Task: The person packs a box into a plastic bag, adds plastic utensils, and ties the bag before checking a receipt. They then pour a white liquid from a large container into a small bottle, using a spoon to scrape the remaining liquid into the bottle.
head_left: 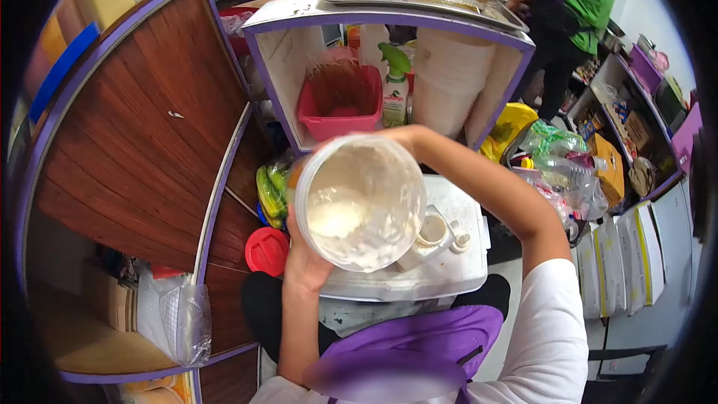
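I have the plastic tub [360,202] up in front of me, its open mouth turned toward the camera, above the white cooler box [456,254]. The inside wall is smeared with a whitish, floury residue, and it seems almost empty, so I judge it is light. The wall looks thin and a little flexible, so a hard squeeze would probably bend it, and the powdery film may make it slippery. My left hand [305,258] is closed around the lower side from below. My right hand [404,135] reaches over the far rim and its fingers are mostly hidden; I think it grips there. The rim is stiffer than the wall, so that is the better place to hold. Behind stands a shelf [389,19] with a pink basket [340,101] and a spray bottle [395,86].
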Motion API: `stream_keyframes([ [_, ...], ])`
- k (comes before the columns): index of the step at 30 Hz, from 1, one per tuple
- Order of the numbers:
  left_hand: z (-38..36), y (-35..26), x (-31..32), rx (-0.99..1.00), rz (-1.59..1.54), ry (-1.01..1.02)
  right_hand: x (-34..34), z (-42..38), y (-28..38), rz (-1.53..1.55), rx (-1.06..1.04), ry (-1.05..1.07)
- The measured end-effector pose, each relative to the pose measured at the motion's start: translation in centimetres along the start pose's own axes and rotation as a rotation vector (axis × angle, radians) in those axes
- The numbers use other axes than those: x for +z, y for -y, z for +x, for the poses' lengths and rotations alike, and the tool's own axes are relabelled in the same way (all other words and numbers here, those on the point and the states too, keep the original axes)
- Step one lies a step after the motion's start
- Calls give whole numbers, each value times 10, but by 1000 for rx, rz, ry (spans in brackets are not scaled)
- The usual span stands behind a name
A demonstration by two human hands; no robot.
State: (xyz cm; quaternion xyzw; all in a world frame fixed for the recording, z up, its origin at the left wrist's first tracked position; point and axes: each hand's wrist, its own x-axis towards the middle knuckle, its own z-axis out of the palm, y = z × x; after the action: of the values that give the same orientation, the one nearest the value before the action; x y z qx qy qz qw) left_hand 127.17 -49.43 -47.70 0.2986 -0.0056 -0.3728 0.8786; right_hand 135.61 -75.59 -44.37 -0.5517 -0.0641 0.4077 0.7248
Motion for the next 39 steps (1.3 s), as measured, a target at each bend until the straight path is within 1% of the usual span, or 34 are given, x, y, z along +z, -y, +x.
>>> stream_keyframes([
  [1,0,-7,8,31,42,9,13,-3,12,-147,-143,38],
  [3,-3,-20,33,80,37,3,50,-25,33,-176,-378,-34],
  [5,-1,-24,50,123,73,-14,71,-51,44,-16,-237,-165],
  [6,1,-25,56,144,111,-27,83,-66,49,28,-190,-270],
  [7,4,-25,60,166,148,-41,71,-57,46,92,-223,-203],
  [9,12,-23,59,177,147,-29,79,-80,47,124,-181,-240],
  [11,16,-20,63,190,160,-2,74,-82,42,140,-213,-259],
  [15,17,-15,70,173,168,1,82,-95,34,207,-308,-271],
  [18,19,-14,73,177,185,10,71,-92,30,227,-354,-269],
  [21,23,-15,70,180,212,44,64,-95,29,245,-316,-267],
  [23,26,-14,69,200,234,52,64,-97,29,233,-328,-274],
  [26,25,-15,74,176,182,28,63,-97,29,227,-359,-267],
  [29,25,-15,78,197,208,34,58,-94,29,236,-372,-252],
  [32,23,-17,80,177,274,73,63,-99,30,239,-375,-263],
  [39,24,-15,83,193,288,85,68,-106,29,249,-380,-287],
])
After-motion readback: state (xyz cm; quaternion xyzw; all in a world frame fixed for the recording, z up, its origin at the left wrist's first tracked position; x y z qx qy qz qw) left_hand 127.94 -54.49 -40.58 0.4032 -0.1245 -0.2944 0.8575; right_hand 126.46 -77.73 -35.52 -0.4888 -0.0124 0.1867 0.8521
